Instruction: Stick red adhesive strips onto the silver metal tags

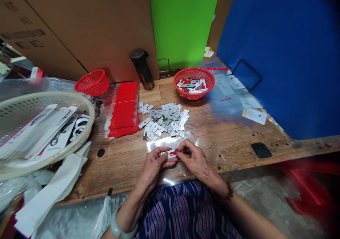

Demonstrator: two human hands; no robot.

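Near the table's front edge, my left hand (156,161) is closed on a small white rectangular plate (165,155). My right hand (195,159) pinches a small red sticker (173,153) that lies against the plate's right part; whether it is stuck down I cannot tell. Beyond my hands spreads a loose pile of similar small white and silver plates (166,120). Left of this pile are sheets of red stickers (123,108) on clear backing. A red basket (194,96) behind the pile holds plates, several with red on them.
A dark bottle (143,70) stands at the back beside a smaller red basket (92,83). At left, a large cream basket (90,115) holds printed cards. Clear plastic bags (225,90) lie at right, before a blue panel (287,55). A red stool (308,182) is below right.
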